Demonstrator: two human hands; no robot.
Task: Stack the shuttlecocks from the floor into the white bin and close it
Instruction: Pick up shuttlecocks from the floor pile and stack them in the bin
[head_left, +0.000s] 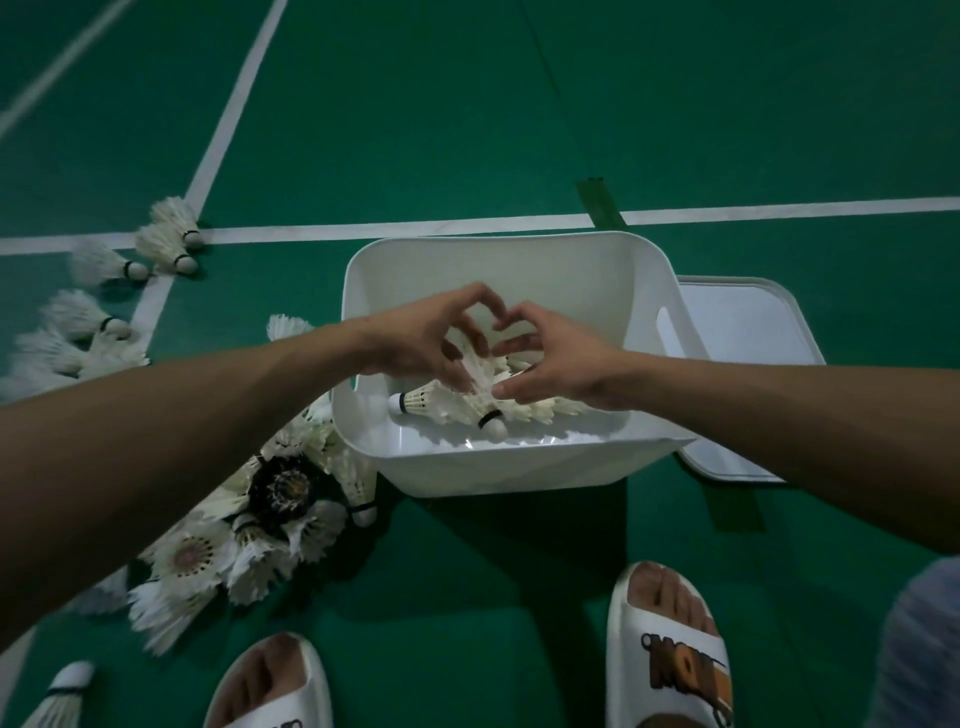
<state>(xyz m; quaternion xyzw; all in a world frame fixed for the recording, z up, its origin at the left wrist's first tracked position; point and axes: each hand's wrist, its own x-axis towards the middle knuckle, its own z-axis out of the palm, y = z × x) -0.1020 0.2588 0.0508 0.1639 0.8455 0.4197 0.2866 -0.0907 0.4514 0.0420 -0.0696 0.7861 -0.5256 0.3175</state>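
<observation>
Bin: white bin (519, 467) sits uncovered on the green floor (519, 104), mid-frame in the head view, just past the person's feet.
Lid: white lid (743, 332) lies flat on the floor, just beside the bin's right wall.
Left hand: left hand (431, 338) is inside the bin, fingers curled round the feather skirt of the held shuttlecock (491, 415).
Right hand: right hand (550, 358) is opposite, pinching the same skirt; the two index fingers arch up and nearly meet.
Held shuttlecock: tilted, cork low, pointing at the near wall.
Bin contents: side-lying shuttlecock (415, 402), cork pointing left; more feathers under the hands, count unclear.
Floor pile: heap of shuttlecocks (249, 519) at the bin's left wall, partly hidden by the left forearm.
Far group: scattered shuttlecocks (166, 239) near the white court line (415, 228), well apart from the bin.
Footwear: white slippers (670, 649) at the bottom edge.
</observation>
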